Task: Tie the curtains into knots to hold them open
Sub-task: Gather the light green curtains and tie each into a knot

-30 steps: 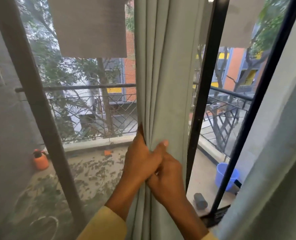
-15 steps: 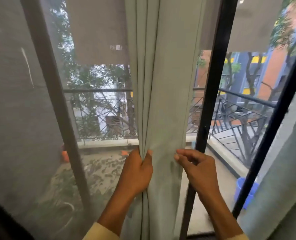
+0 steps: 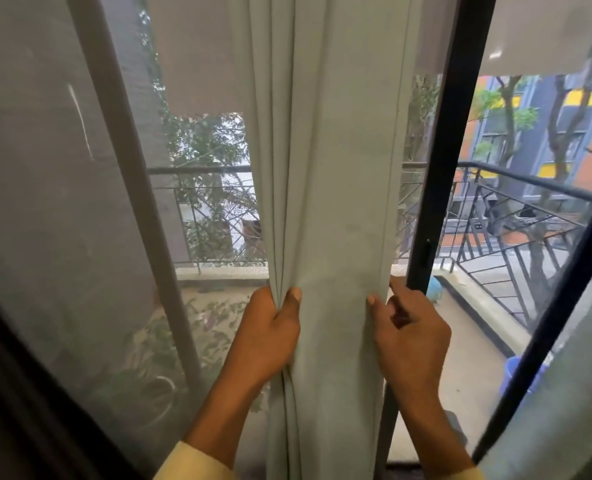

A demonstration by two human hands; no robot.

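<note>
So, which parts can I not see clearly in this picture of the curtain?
Head view only.
Top of the curtain, where it hangs: cut off by the upper edge.
Its lower hem: cut off by the lower edge.
Fingers of the left hand: behind the curtain folds; only the thumb shows.
Blue bucket: mostly behind the dark door frame.

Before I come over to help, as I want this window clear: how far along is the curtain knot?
Done: nothing yet; the curtain hangs straight with no knot. In hand: the left hand grips its bunched left folds, and the right hand pinches its right edge. To do: gather the full width, then loop and tie it.
</note>
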